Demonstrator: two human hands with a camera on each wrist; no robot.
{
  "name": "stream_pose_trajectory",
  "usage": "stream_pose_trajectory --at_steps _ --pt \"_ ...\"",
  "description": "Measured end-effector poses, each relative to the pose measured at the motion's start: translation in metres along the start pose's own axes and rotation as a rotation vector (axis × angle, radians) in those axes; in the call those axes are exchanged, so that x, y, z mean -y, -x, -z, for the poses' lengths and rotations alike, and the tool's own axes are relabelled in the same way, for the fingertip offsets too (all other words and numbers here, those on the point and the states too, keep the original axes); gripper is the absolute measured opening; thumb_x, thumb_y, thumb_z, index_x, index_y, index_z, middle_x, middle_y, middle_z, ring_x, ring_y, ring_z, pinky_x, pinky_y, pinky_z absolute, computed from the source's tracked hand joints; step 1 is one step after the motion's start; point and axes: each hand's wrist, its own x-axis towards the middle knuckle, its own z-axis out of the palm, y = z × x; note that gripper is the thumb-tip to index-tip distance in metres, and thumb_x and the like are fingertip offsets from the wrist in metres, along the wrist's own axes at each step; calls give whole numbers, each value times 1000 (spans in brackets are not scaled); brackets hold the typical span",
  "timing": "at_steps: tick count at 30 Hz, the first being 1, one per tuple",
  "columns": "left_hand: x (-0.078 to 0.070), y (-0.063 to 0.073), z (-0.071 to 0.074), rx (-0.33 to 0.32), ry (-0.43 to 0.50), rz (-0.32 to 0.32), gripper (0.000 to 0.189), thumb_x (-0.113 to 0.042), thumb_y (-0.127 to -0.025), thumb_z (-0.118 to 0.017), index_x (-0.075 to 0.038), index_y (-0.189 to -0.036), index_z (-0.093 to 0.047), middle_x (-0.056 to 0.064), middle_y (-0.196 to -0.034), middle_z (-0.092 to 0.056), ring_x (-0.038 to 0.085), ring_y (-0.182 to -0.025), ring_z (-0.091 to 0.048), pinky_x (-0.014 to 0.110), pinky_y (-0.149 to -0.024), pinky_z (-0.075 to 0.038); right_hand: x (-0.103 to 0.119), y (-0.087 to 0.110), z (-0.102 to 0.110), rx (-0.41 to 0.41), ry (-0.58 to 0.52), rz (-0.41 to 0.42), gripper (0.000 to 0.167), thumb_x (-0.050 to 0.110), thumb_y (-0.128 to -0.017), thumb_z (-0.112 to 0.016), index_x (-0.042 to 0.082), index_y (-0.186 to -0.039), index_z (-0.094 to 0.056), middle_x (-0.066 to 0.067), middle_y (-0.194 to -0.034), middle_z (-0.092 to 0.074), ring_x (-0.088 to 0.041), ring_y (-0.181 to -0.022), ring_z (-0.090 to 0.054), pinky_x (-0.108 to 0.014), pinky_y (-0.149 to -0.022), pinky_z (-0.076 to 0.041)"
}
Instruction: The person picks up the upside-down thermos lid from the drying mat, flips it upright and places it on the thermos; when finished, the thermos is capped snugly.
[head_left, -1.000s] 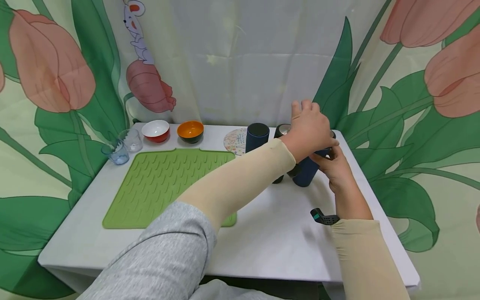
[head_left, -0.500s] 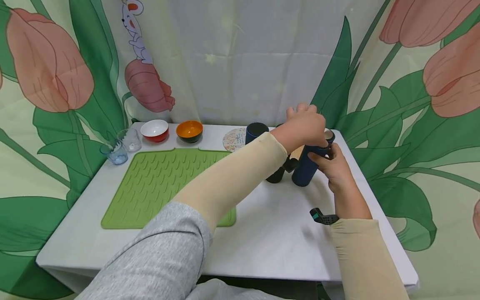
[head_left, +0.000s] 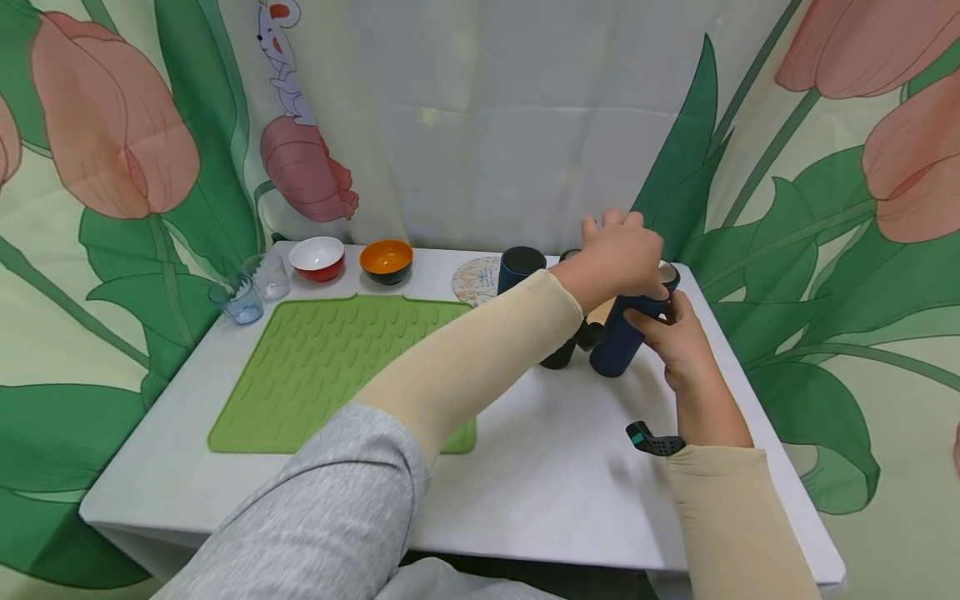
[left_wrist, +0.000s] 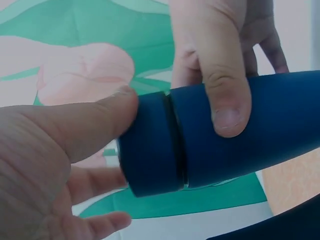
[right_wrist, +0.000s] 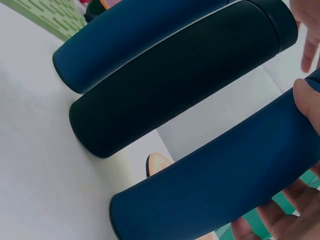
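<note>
In the head view, a dark blue thermos stands tilted slightly at the table's right side, with both hands at its top. My left hand reaches across and grips its lid, thumb along the upper edge in the left wrist view. A thin dark seam shows between lid and body. My right hand holds the body just below the lid, its thumb lying across the blue surface. Beside it stand a black-green thermos and a second blue thermos, both capped.
A green ridged mat covers the table's left half. Behind it stand a red-and-white bowl, an orange-and-dark bowl and two small glasses. A round patterned mat lies near the back edge. Printed curtains surround the table.
My left hand has come down and turned on the lid, bringing the lid's top into view. My right hand keeps its hold on the thermos body.
</note>
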Motion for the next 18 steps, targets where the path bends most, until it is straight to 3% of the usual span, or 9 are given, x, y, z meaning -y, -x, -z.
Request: stream_pose_trajectory --at_steps 3,5,9,12,14,18 --pt "4 0 0 36 20 -6 53 -69 -92 -69 -62 -142 -51 -17 -147 -42 15 -135 -28 45 -114 -25 -1 -1 -1 -4 -14 -3 84 27 -103 -70 23 -169 -17 -12 -176 -21 -36 -159 -25 -67 -127 -25" --pt "3 -1 -2 41 24 -11 51 -73 -91 -68 -60 -138 -54 -17 -144 -42 15 -132 -28 44 -110 -25 -2 0 1 -4 -12 -7 85 27 -104 -70 25 -169 -17 -12 -177 -18 -36 -160 -23 -67 -127 -24" --pt "2 1 -6 -7 19 6 55 -89 -84 -59 -51 -124 -63 -14 -138 -43 16 -132 -30 44 -110 -26 -4 0 2 0 -14 -1 84 25 -104 -69 28 -170 -17 -10 -178 -14 -37 -160 -24 -66 -127 -25" --pt "2 1 -7 -43 8 12 56 -91 -85 -55 -47 -118 -66 -12 -137 -44 17 -133 -30 45 -112 -25 -4 0 1 -2 -14 6 84 25 -104 -69 28 -170 -17 -11 -178 -16 -36 -159 -27 -65 -127 -27" --pt "2 1 -6 -44 0 10 52 -87 -87 -57 -49 -122 -65 -13 -139 -43 17 -134 -29 45 -113 -25 -3 1 1 -6 -10 8 84 26 -104 -70 26 -169 -18 -12 -177 -19 -35 -158 -28 -65 -127 -28" --pt "2 -1 -3 20 -5 1 50 -79 -92 -60 -55 -135 -58 -15 -150 -40 16 -139 -26 46 -117 -23 -1 1 1 -6 -19 6 82 26 -103 -71 24 -168 -20 -12 -176 -23 -34 -158 -29 -65 -127 -26"
